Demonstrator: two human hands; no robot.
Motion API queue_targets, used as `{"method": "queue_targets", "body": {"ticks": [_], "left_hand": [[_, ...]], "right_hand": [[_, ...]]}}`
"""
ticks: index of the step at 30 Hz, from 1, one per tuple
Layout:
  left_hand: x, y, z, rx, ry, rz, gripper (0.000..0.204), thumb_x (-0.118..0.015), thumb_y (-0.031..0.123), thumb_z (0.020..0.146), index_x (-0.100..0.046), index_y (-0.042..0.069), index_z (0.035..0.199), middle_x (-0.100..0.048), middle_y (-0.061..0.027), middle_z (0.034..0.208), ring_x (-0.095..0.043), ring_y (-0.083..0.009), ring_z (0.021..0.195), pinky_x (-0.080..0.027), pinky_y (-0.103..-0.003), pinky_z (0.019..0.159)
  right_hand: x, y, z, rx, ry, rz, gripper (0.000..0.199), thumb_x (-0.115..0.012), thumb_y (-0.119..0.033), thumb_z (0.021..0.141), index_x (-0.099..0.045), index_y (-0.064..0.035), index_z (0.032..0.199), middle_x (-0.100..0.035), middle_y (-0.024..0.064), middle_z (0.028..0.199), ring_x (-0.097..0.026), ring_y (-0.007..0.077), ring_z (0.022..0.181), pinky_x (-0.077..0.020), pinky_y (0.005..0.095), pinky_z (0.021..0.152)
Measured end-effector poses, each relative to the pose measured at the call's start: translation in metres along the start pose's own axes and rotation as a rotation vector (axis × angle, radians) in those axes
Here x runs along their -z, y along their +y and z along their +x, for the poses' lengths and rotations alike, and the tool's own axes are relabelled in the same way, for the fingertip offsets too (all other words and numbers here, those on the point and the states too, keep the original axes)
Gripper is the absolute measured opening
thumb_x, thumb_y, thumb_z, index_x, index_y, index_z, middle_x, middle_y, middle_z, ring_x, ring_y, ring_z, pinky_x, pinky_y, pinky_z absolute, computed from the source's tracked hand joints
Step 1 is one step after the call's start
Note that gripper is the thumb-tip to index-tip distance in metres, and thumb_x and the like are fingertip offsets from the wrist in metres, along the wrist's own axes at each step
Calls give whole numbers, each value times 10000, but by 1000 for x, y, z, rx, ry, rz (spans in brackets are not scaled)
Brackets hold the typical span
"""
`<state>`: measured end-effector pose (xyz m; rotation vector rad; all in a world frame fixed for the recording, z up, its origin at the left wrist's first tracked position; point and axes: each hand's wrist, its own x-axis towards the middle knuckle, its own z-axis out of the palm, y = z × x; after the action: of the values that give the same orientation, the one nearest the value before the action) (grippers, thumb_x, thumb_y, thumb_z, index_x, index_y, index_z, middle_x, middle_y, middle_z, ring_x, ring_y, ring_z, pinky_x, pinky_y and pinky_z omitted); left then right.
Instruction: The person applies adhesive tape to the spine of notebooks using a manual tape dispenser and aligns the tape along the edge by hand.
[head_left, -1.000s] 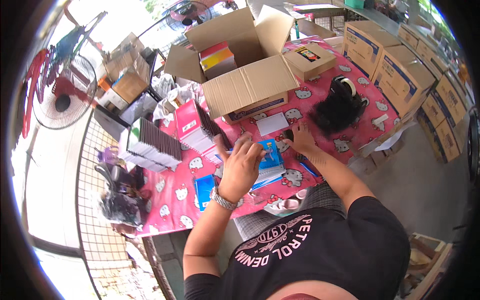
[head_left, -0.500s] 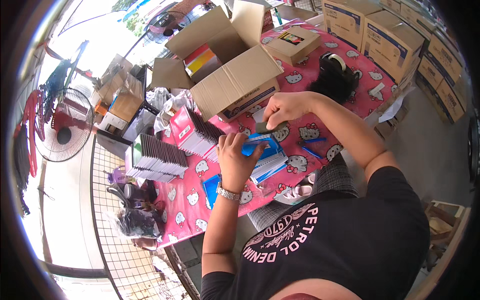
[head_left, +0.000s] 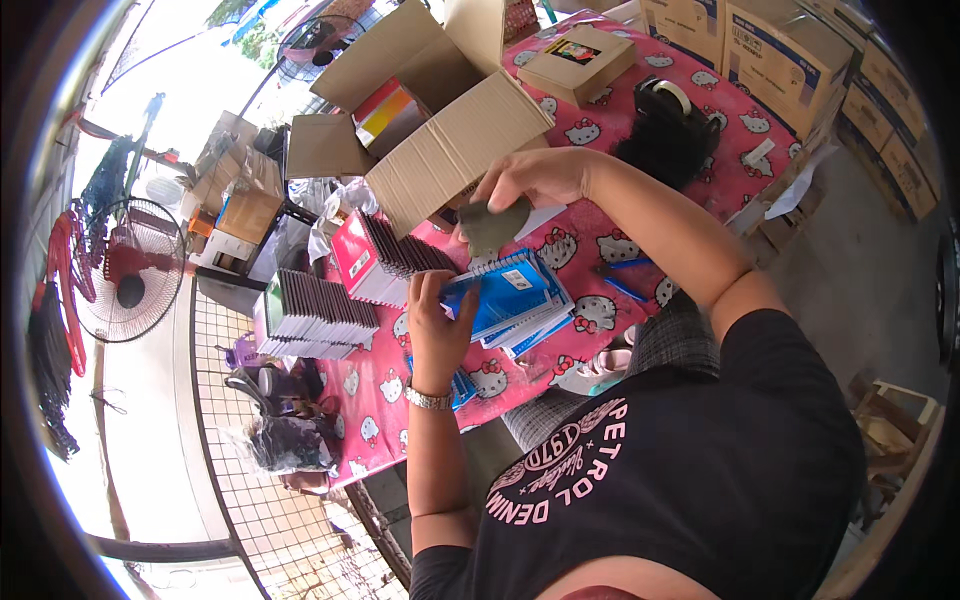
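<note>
Pink patterned worktop (head_left: pixel 590 130): open brown cardboard box (head_left: pixel 445 150) obstructs far edge; narrow gap passable between blue spiral-bound notebooks (head_left: pixel 515 300) and blue-handled tool (head_left: pixel 627 289).

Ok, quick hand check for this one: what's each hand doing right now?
Left hand: closed on the edge of a blue spiral notebook.
Right hand: closed, holding an olive-green piece, material unclear.
</note>
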<state>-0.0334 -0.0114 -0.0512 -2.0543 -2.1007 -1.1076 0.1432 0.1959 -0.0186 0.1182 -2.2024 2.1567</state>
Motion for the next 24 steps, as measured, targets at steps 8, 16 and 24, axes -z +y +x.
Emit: {"method": "queue_targets", "body": {"ticks": [8,16,24], "left_hand": [[9,8,2,75,-60,-18,257,-755,93,797,-623,4,998,-609,-143,923,-624,-309,810,-493,-370,702],[15,2,10,133,-126,-131,306,-763,82,826,-600,12,1075,-663,-81,860,-560,-86,632,-455,-243,564],[16,-5,8,248,-138,-183,256,-766,68,828,-622,28,1037,-669,-50,828,-615,-83,688,-486,-237,611]], "right_hand": [[3,0,23,-137,-16,-284,450,-701,-245,811,-691,68,1134,-735,130,1019,-666,170,866,-508,317,807],[0,4,29,-59,4,-328,420,-688,-236,826,-696,27,1153,-724,49,1001,-652,115,910,-498,260,843],[5,32,31,-111,198,-470,458,-682,-338,845,-704,34,1111,-734,121,1018,-662,174,928,-493,295,850]]}}
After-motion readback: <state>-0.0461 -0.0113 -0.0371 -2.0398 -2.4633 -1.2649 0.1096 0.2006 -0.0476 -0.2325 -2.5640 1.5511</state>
